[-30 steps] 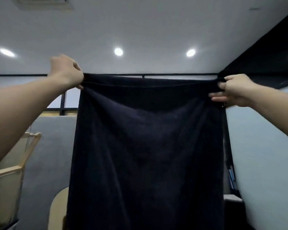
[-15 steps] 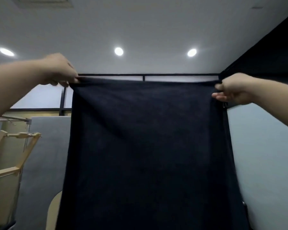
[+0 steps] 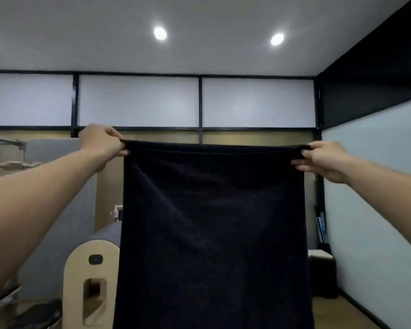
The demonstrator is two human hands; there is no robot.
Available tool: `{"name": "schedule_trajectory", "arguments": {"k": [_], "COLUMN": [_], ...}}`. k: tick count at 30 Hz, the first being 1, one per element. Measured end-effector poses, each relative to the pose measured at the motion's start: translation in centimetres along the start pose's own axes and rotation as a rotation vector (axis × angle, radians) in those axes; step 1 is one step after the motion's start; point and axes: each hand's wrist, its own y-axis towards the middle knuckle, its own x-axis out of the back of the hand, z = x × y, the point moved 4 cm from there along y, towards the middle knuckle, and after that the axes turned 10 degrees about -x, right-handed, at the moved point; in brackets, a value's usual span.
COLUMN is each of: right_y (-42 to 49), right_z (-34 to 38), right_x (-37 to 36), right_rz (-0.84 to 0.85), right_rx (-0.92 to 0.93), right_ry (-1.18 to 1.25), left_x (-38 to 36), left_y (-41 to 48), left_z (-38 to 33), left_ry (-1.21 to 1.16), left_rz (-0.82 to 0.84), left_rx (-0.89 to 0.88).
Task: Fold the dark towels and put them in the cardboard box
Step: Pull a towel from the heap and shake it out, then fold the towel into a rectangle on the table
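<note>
Both hands holding dark towel point(image 3: 211, 233) up, spread flat.
Long axis hanging vertical; left hand point(image 3: 100, 143) and right hand point(image 3: 325, 160) fingers pinching top corners; plain navy-black.

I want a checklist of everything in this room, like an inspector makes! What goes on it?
Surface: no table in view; a strip of wooden floor shows at lower right.
Job's things: one dark towel hangs unfolded, held up by its top corners; the cardboard box is not in view.
Clutter: wooden arched stand with cut-out holes at lower left; black cabinet at right.
Hands: left hand pinches the towel's top left corner; right hand pinches the top right corner.
Cables: nothing seen.
Surroundings: frosted wall panels; two ceiling lights.
</note>
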Motion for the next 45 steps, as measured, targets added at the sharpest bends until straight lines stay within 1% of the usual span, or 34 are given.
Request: {"name": "schedule_trajectory", "arguments": {"k": [4,8,9,11,13,15,16,18,20,21,22,24,26,28,29,30,32,33,35,36,39,42,45], "right_y": [-1.5,-4.0,-4.9,-7.4,-10.7,-14.7,-17.0,-22.0,-28.1,-31.8,-35.6,-43.3,-50.0,-55.1,-56.5,-57.2,-57.2,-57.1,-57.4,-57.9,-60.0,-63.5,-67.1], "right_z": [1.3,1.7,1.4,0.2,-2.0,-5.4,-7.9,-14.1,-22.0,-26.3,-30.8,-39.9,-47.5,-52.0,-53.3,-54.0,-54.0,-53.5,-52.6,-52.4,-51.5,-53.0,-54.6], "right_x": [0.6,1.3,1.5,1.3,1.2,1.7,2.4,4.0,6.1,6.9,8.2,10.1,11.1,11.3,11.7,12.2,13.6,14.3,15.7,16.3,16.5,17.3,18.6], "right_rz": [-0.056,-0.120,-0.127,-0.125,-0.103,-0.071,-0.064,-0.034,0.026,0.040,0.006,-0.050,-0.033,0.032,0.044,0.026,-0.077,-0.133,-0.210,-0.226,-0.194,-0.206,-0.220], "right_rx": [0.104,0.179,0.186,0.165,0.126,0.059,0.012,-0.068,-0.202,-0.311,-0.423,-0.666,-0.849,-0.972,-1.006,-1.013,-0.995,-0.981,-0.940,-0.919,-0.870,-0.936,-1.063], "right_ry": [-0.019,-0.072,-0.072,-0.068,-0.055,-0.001,0.011,-0.025,-0.093,-0.113,-0.135,-0.066,-0.089,-0.141,-0.166,-0.161,-0.115,-0.098,-0.088,-0.093,-0.176,-0.261,-0.242], "left_x": [0.7,2.2,2.6,3.6,4.8,5.9,6.7,8.9,11.4,12.8,14.2,16.9,19.2,20.8,21.3,21.5,21.6,21.4,20.8,20.8,21.9,23.4,24.7], "left_y": [-2.0,-3.7,-3.7,-4.8,-7.0,-10.7,-13.5,-20.6,-29.8,-35.2,-41.3,-53.3,-62.8,-70.0,-72.8,-74.8,-76.6,-76.8,-75.3,-75.4,-77.6,-80.4,-82.8], "left_z": [-1.9,-2.8,-2.4,-1.4,0.1,2.2,3.5,7.1,12.3,15.1,17.5,22.2,24.2,25.5,26.4,26.7,26.7,25.4,21.3,20.3,18.8,17.6,16.9], "left_ry": [-0.037,0.047,0.038,0.034,0.028,-0.050,-0.132,-0.313,-0.347,-0.341,-0.326,-0.234,-0.039,0.078,0.089,0.106,0.088,0.076,0.160,0.183,0.211,0.190,0.189], "left_rz": [0.028,0.138,0.171,0.233,0.340,0.457,0.515,0.595,0.597,0.587,0.556,0.447,0.398,0.382,0.379,0.387,0.425,0.412,0.422,0.417,0.386,0.397,0.501], "left_rx": [-0.057,-0.137,-0.147,-0.145,-0.131,-0.101,-0.074,0.025,0.169,0.296,0.471,0.837,1.030,1.211,1.239,1.212,1.121,1.138,1.163,1.163,1.229,1.322,1.392]}}
